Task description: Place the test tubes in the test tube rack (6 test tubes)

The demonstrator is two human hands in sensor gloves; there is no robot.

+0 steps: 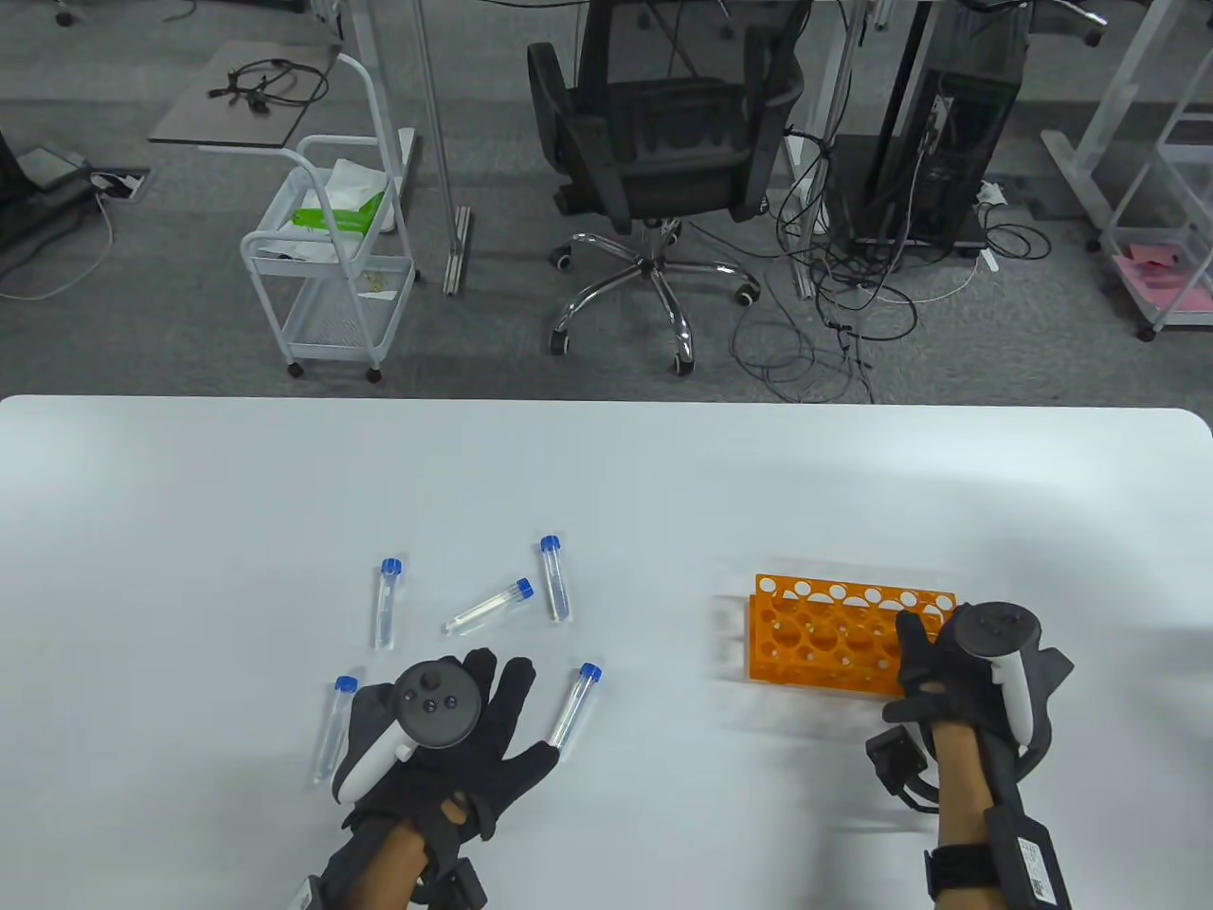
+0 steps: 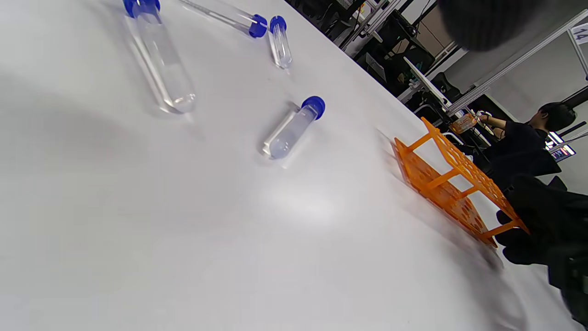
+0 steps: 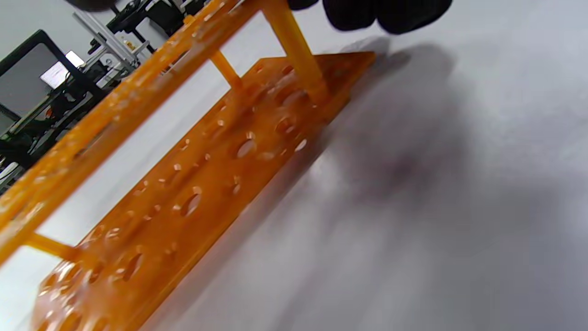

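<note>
**Right hand on the orange rack, five tubes lying loose at left**

The orange test tube rack (image 1: 834,635) is standing on the white tabletop (image 1: 606,474) at right, blurred in every view. The right hand (image 1: 957,673) is holding its near right end, fingers (image 3: 367,14) curling over the top plate; how tight the grip is cannot be told.

The left hand (image 1: 445,730) is hovering flat with fingers spread, its grip wide and holding nothing. Five blue-capped test tubes are lying on their sides around it: one (image 1: 334,728) just left of the hand, one (image 1: 574,711) beside the thumb, and three farther back (image 1: 387,603) (image 1: 489,607) (image 1: 554,591). The rack's holes are showing no tubes.

Beyond the tabletop, an office chair (image 1: 654,142) and a white cart (image 1: 332,256) are standing on grey carpet.
</note>
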